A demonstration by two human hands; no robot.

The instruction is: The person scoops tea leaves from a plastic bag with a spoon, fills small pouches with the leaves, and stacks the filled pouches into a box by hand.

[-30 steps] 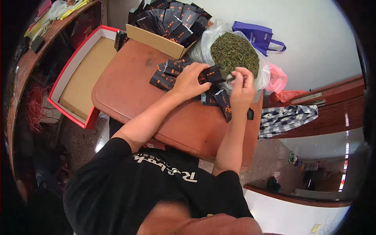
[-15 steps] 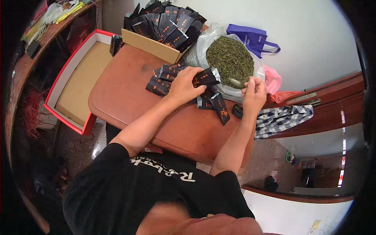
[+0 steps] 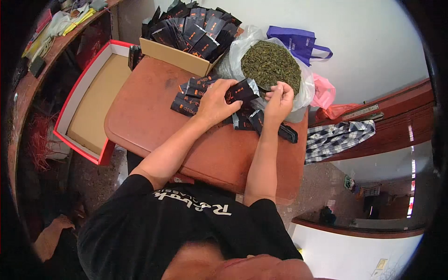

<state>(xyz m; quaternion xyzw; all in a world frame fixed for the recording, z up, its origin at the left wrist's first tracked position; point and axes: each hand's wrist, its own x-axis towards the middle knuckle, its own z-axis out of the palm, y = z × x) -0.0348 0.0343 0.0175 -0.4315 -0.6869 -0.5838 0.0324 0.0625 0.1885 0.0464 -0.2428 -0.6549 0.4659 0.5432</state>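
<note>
Pouch (image 3: 242,91): black, orange print, centre of frame, tilted, its silvery mouth end toward the leaf (image 3: 273,63). My left hand (image 3: 216,103) grasps it, thumb on the near side, fingers over the far side. Contents not visible; cannot tell whether any leaf is inside.

My right hand (image 3: 280,101) is just beside that mouth, above the near rim of the bag (image 3: 305,88). Fingertips pinched together on what looks like a spoon (image 3: 265,87); mostly hidden, so its load is unread.

Progress (judged): this pouch is in mid-handling, not yet set down. Leaf remains in quantity, heaped in the bag, so a good deal of that supply is left.

Loose pouches (image 3: 186,102) lie overlapping left of my left hand; more (image 3: 242,122) lie below the held one, and a dark packet (image 3: 288,134) rests near the right edge of the worktop (image 3: 154,102). Whether these are finished or waiting, I cannot tell.

Farther out: carton (image 3: 175,56) at upper centre, packed with upright and leaning pouches beyond its wall. Many there, but filled or unfilled not readable, so no count of done versus left.

Outermost: red-edged box (image 3: 95,100) at left of frame; blue bag (image 3: 291,39) upper right of centre; pink bag (image 3: 323,91) and checked cloth (image 3: 338,138) at right.
</note>
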